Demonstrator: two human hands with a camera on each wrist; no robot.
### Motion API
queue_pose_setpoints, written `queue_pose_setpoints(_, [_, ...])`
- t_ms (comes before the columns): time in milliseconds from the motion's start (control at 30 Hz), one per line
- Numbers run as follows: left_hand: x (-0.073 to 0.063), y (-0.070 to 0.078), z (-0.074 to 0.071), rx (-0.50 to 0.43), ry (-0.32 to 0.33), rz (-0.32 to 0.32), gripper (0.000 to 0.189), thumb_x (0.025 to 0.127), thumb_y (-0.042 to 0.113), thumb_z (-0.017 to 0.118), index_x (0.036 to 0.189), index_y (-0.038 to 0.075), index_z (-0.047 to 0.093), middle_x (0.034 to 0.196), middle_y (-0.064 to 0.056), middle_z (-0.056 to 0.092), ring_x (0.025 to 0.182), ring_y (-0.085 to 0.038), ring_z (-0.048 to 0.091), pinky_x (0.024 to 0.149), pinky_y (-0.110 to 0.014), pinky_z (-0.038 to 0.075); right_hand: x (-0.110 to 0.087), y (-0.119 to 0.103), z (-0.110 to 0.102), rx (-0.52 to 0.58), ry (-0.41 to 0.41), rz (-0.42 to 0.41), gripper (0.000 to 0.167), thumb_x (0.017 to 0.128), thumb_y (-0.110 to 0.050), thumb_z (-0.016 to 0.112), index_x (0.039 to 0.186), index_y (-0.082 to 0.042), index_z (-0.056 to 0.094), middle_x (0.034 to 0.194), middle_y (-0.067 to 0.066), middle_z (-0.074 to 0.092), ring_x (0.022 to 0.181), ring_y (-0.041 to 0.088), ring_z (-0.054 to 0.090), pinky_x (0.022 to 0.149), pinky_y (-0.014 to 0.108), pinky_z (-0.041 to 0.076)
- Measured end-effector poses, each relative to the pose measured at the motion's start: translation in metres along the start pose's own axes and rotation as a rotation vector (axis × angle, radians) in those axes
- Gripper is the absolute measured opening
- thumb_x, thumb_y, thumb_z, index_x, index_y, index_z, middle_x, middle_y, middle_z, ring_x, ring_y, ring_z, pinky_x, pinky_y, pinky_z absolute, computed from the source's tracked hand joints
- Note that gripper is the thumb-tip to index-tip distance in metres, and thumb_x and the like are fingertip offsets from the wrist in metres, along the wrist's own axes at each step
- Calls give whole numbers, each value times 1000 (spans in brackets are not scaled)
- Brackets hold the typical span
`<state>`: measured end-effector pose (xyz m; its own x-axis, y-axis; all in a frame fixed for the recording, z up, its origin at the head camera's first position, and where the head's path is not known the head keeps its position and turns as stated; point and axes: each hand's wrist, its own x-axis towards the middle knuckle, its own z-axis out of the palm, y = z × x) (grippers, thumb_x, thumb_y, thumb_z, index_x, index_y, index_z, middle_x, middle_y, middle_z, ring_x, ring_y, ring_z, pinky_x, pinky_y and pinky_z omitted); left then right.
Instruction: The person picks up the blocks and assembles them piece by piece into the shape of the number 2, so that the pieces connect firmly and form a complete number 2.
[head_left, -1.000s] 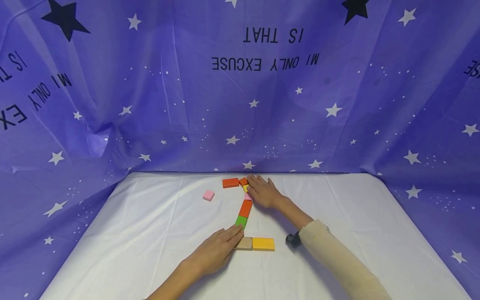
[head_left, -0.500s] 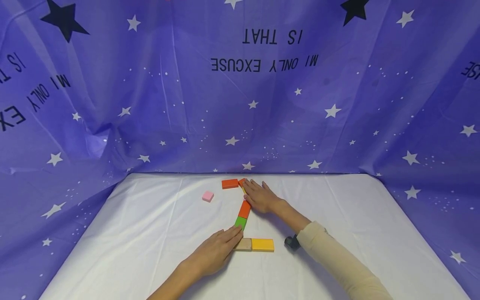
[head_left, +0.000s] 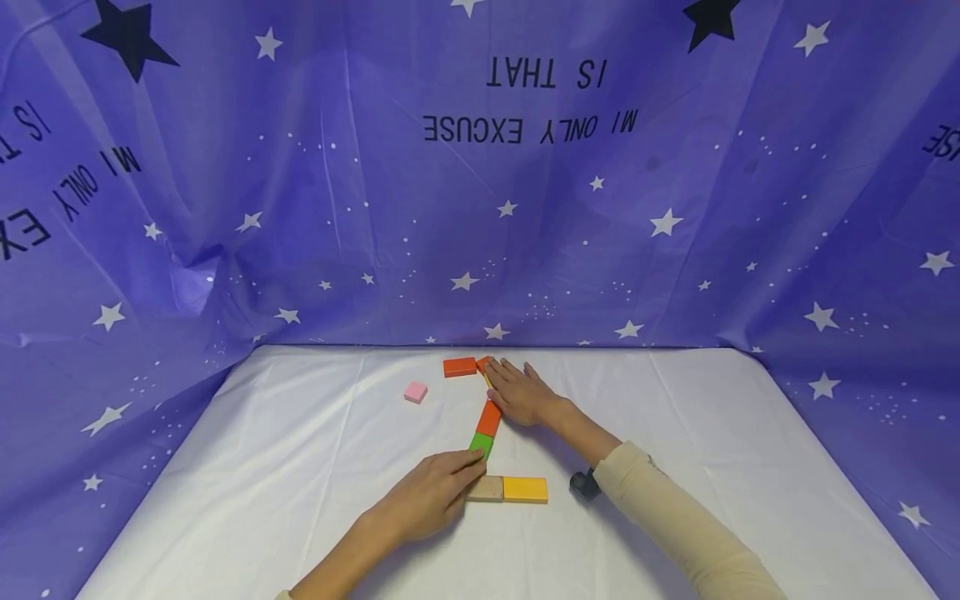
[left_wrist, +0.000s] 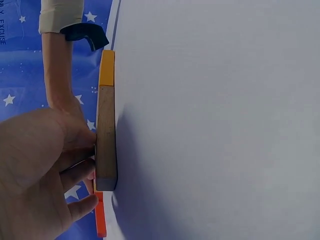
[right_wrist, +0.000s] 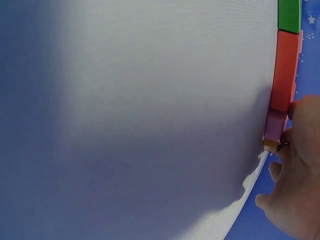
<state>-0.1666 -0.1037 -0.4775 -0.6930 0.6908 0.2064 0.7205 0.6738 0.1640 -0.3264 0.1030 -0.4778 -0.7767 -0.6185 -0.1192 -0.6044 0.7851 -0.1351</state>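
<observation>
A row of coloured blocks lies on the white table, running from a wooden block [head_left: 486,489] and a yellow-orange block [head_left: 525,490] up through a green block [head_left: 482,445] and a red block [head_left: 489,418]. My left hand [head_left: 431,492] rests over the near end, its fingertips at the green block and covering part of the wooden one. Farther back, my right hand [head_left: 523,395] lies along the row's right side, fingers extended. It touches the pink-purple block [right_wrist: 275,125] and partly hides it, with the small yellow block [right_wrist: 270,145] beyond.
An orange-red block [head_left: 460,367] and a small orange block [head_left: 483,365] meet at the far end. A pink block [head_left: 416,392] sits alone to the left. A dark wrist device [head_left: 585,483] hangs under the right sleeve. Star-printed purple cloth [head_left: 465,208] surrounds the table.
My right hand has slid slightly left and down over the small yellow and pink blocks, then stayed. My left hand's knuckles have lifted a little, its fingertips still by the green block.
</observation>
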Motion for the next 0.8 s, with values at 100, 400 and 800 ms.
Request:
queue_pose_setpoints(100, [5, -2, -1, -30, 1, -20, 33, 99, 12, 59, 130, 4, 66, 138, -10, 58, 126, -25, 54, 104, -43, 44, 0, 1, 1, -7, -2, 4, 58, 110, -37, 28, 159, -8, 20, 166, 7, 15, 151, 27, 15, 118, 57, 12])
queue_pose_setpoints(400, [27, -20, -10, -241, 79, -80, 27, 99, 10, 59, 123, 5, 69, 124, -7, 66, 118, -25, 59, 102, -45, 46, 2, 2, 2, -28, -6, 17, 58, 110, -39, 26, 160, -11, 19, 165, 5, 15, 151, 25, 14, 118, 58, 12])
queue_pose_setpoints(800, [83, -89, -19, -470, 207, -231, 39, 95, 8, 67, 132, -5, 59, 131, -18, 61, 123, -34, 56, 104, -50, 44, 4, 5, 10, 7, 35, -4, 57, 110, -37, 29, 159, -9, 22, 165, 7, 18, 150, 28, 16, 116, 61, 13])
